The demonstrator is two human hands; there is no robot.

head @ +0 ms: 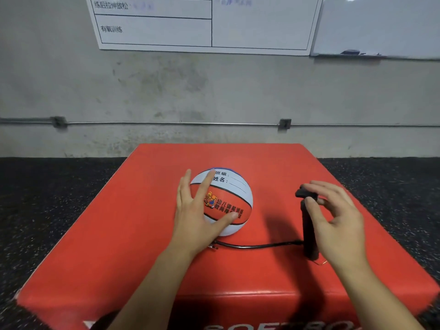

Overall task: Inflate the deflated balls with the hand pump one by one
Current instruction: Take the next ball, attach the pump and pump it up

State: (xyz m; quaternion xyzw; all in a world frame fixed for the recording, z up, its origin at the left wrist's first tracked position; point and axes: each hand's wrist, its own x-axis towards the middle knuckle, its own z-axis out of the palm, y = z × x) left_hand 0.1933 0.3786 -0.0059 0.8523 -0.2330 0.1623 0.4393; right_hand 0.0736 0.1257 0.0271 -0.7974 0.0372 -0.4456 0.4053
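Nearest the camera, two bare forearms reach forward over one red padded box [133, 265] with white lettering on its front face, which stands on dark speckled flooring [47, 201].

At about five o'clock from the box's middle, the right hand [333, 217] hovers with its fingers loosely curled around the top of one black hand pump [308, 232], which stands upright on the box. The fingertips lie close to the pump's T-handle; whether they actually grip it I cannot tell. One thin black hose [257, 246] runs from the pump's base toward nine o'clock, ending just below the ball beside the left wrist.

The left hand [197, 210] lies spread on the left side of one ball [226, 201], fingers straight, thumb stretched across its lower front. The ball, red, white and blue with printed characters and a small cartoon figure, sits near the box's middle, at about nine o'clock from the pump and apart from it.

Farther off, a grey concrete wall [214, 91] carries one thin conduit [166, 123] with two clamps. Above, at twelve o'clock, hang one printed chart [262, 25] and, at one o'clock, one whiteboard [381, 27].
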